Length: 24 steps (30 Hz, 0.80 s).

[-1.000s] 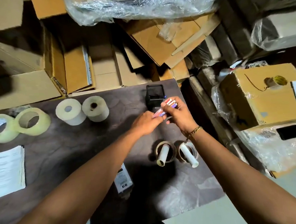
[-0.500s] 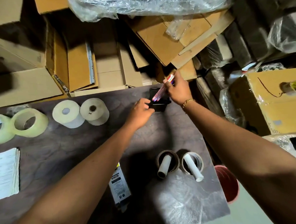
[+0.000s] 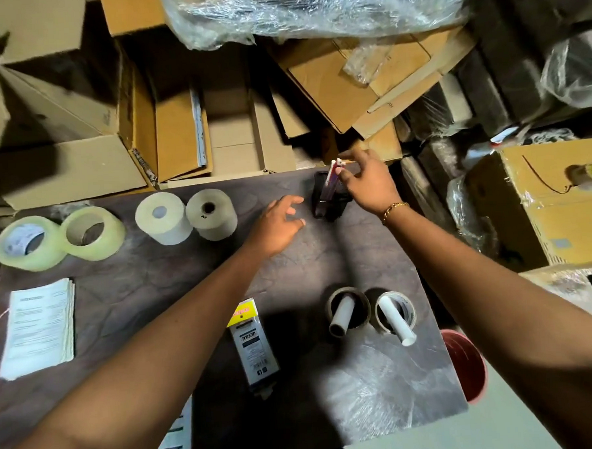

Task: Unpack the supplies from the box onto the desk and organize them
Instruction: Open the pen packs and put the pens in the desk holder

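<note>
Black holder (image 3: pixel 324 205), one o'clock on bench (image 3: pixel 188 281); right hand (image 3: pixel 368 182) pinching pens (image 3: pixel 333 177) upright to slot in; left hand (image 3: pixel 277 225) beside, fingers (image 3: pixel 291 201) spread.

Dark desk (image 3: pixel 160 286) bears tape rolls (image 3: pixel 92 233), papers (image 3: pixel 38 332), packet (image 3: pixel 254 346), pen holder (image 3: pixel 331 203)

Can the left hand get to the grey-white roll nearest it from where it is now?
Probably yes: the left hand is open and empty, and only bare desk lies between it and the roll.

Dark brown desk (image 3: pixel 153 283), black holder (image 3: pixel 335 211), yellowish tape rolls (image 3: pixel 113 238), red bin (image 3: pixel 466 366), gold bracelet (image 3: pixel 393 208)
</note>
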Available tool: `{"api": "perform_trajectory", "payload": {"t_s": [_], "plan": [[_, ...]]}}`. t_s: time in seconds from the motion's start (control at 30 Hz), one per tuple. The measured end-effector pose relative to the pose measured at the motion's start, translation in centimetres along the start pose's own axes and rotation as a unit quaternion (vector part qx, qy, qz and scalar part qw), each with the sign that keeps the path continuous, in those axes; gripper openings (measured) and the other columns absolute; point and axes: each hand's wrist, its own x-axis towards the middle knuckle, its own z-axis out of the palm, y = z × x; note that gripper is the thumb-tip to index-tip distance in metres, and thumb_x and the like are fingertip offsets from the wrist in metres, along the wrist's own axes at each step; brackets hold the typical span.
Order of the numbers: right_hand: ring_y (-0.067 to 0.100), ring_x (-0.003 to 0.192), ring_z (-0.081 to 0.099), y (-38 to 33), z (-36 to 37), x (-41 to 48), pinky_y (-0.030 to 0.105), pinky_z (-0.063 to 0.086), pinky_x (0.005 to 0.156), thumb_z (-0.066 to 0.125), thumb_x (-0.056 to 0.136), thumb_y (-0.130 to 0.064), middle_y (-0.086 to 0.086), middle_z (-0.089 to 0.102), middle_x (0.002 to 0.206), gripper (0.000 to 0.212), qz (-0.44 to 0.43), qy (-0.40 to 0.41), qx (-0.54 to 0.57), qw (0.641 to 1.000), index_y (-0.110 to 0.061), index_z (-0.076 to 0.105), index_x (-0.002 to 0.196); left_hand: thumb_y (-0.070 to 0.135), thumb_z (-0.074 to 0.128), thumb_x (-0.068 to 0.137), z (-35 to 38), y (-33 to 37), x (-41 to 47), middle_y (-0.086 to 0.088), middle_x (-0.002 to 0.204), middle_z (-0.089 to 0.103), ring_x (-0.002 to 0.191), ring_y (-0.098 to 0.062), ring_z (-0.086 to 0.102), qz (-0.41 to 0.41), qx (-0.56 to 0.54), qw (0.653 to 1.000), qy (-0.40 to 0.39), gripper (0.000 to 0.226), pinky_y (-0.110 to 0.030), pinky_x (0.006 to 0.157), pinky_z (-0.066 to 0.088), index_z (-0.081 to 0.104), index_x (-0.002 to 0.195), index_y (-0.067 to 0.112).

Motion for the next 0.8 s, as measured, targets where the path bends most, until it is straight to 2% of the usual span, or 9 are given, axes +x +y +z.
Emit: {"api": "perform_trajectory", "payload": {"t_s": [0.1, 0.2, 0.3, 0.4, 0.5, 0.57, 0.67, 0.73, 0.8], "plan": [[0.022, 0.095, 0.064, -1.5, 2.6, -5.2, 0.046, 0.055, 0.084, 0.062, 0.086, -0.036, 0.000, 0.063, 0.107, 0.016, 0.015, 0.001, 0.109, 0.994, -0.034, 0.063, 0.102, 0.010, 0.065, 0.086, -2.0, -1.9, -2.7, -0.006, 0.111, 0.055, 0.095, -0.017, 0.057, 0.007, 0.005, 1.000, -0.009, 0.037, -0.025, 0.095, 0.040, 0.063, 0.122, 0.020], [0.022, 0.088, 0.066, -2.7, 7.3, -11.1, 0.045, 0.056, 0.080, 0.062, 0.078, -0.043, -0.002, 0.066, 0.098, 0.016, 0.048, -0.047, 0.177, 0.982, -0.045, 0.058, 0.094, 0.012, 0.066, 0.082, -3.9, -5.3, -6.3, -0.010, 0.112, 0.062, 0.101, -0.019, 0.062, -0.006, 0.019, 0.999, -0.044, 0.033, -0.029, 0.097, 0.044, 0.068, 0.114, 0.021], [0.015, 0.081, 0.059, -4.3, 12.0, -16.7, 0.037, 0.048, 0.076, 0.062, 0.076, -0.040, -0.006, 0.062, 0.091, 0.018, 0.086, -0.081, 0.226, 0.967, -0.032, 0.060, 0.092, 0.005, 0.068, 0.081, -5.4, -8.9, -10.2, -0.012, 0.110, 0.064, 0.099, -0.023, 0.063, -0.030, 0.014, 0.997, -0.065, 0.034, -0.033, 0.094, 0.049, 0.069, 0.113, 0.016], [0.014, 0.073, 0.055, -6.7, 15.6, -22.2, 0.029, 0.047, 0.065, 0.062, 0.088, -0.015, 0.000, 0.059, 0.087, 0.008, 0.136, -0.112, 0.278, 0.944, -0.015, 0.057, 0.094, 0.000, 0.066, 0.083, -7.2, -11.6, -14.8, -0.010, 0.108, 0.062, 0.092, -0.019, 0.060, -0.039, 0.009, 0.996, -0.076, 0.033, -0.024, 0.086, 0.047, 0.069, 0.114, 0.010], [0.018, 0.069, 0.056, -8.8, 19.2, -27.6, 0.019, 0.043, 0.045, 0.055, 0.091, -0.003, 0.003, 0.061, 0.084, 0.017, 0.202, -0.161, 0.301, 0.918, -0.020, 0.055, 0.092, -0.001, 0.064, 0.083, -8.9, -14.6, -19.6, -0.007, 0.098, 0.061, 0.085, -0.017, 0.058, -0.046, 0.010, 0.995, -0.091, 0.030, -0.023, 0.079, 0.048, 0.070, 0.111, 0.008], [0.013, 0.068, 0.056, -9.8, 21.2, -30.3, 0.017, 0.044, 0.046, 0.054, 0.093, -0.002, -0.001, 0.064, 0.086, 0.020, 0.236, -0.193, 0.310, 0.901, -0.021, 0.058, 0.097, 0.001, 0.064, 0.083, -9.5, -16.6, -22.4, -0.011, 0.100, 0.064, 0.089, -0.022, 0.061, -0.072, 0.015, 0.992, -0.098, 0.027, -0.028, 0.083, 0.050, 0.072, 0.108, 0.009], [0.012, 0.071, 0.058, -10.9, 23.9, -33.9, 0.019, 0.046, 0.053, 0.056, 0.092, -0.004, -0.001, 0.066, 0.087, 0.020, 0.279, -0.215, 0.302, 0.886, -0.023, 0.063, 0.095, 0.005, 0.065, 0.082, -9.5, -19.8, -26.5, -0.009, 0.102, 0.072, 0.098, -0.022, 0.064, -0.108, 0.042, 0.989, -0.093, 0.019, -0.023, 0.086, 0.046, 0.075, 0.097, 0.009], [0.015, 0.070, 0.057, -11.5, 25.3, -35.4, 0.020, 0.045, 0.053, 0.060, 0.090, -0.006, 0.002, 0.065, 0.083, 0.016, 0.296, -0.217, 0.302, 0.880, -0.021, 0.065, 0.094, 0.008, 0.064, 0.083, -8.6, -21.2, -28.8, -0.004, 0.098, 0.074, 0.095, -0.019, 0.066, -0.171, 0.024, 0.980, -0.095, 0.015, -0.023, 0.080, 0.048, 0.077, 0.090, 0.013], [0.017, 0.070, 0.055, -12.3, 26.8, -36.9, 0.020, 0.045, 0.053, 0.064, 0.088, -0.007, 0.004, 0.064, 0.080, 0.014, 0.301, -0.216, 0.295, 0.881, -0.021, 0.067, 0.091, 0.011, 0.064, 0.084, -7.9, -22.1, -31.0, 0.000, 0.095, 0.073, 0.090, -0.017, 0.065, -0.255, -0.044, 0.958, -0.126, 0.014, -0.021, 0.067, 0.047, 0.075, 0.089, 0.017]]}}
